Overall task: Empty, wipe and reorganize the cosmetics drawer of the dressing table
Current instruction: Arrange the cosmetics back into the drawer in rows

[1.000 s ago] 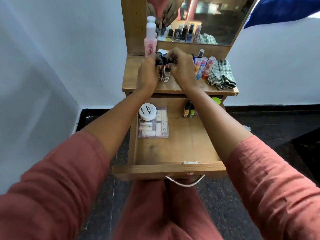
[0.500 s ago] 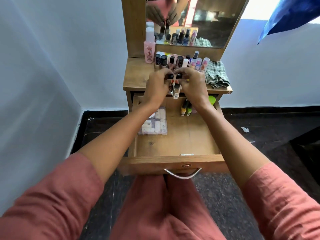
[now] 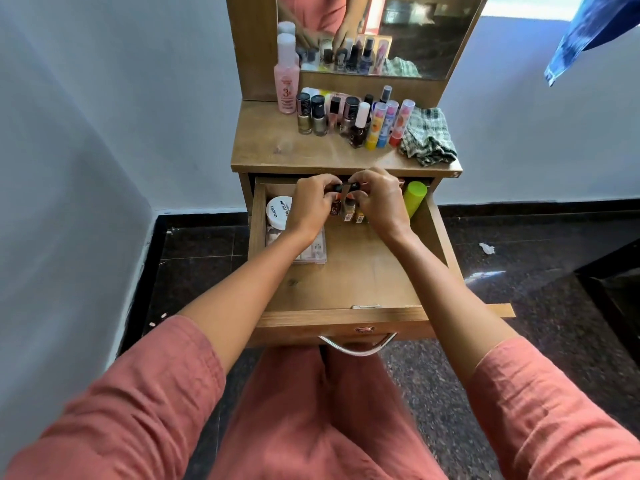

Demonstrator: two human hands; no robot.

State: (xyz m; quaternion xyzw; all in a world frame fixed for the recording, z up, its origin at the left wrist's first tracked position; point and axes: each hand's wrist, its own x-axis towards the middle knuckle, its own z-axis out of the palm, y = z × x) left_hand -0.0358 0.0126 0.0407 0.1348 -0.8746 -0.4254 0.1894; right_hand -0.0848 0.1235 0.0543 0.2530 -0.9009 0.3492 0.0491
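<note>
Holding small nail polish bottles point(image 3: 347, 209) over the open drawer point(image 3: 346, 271), left hand point(image 3: 311, 206) and right hand point(image 3: 379, 202) fingers pinching them, more bottles on the counter point(image 3: 263, 147).

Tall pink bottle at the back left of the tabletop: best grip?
Grip the pink bottle around its straight body, coming from the left. It stands upright, its white cap narrows, and the nail polish bottles crowd its right side while the left is open.
</note>
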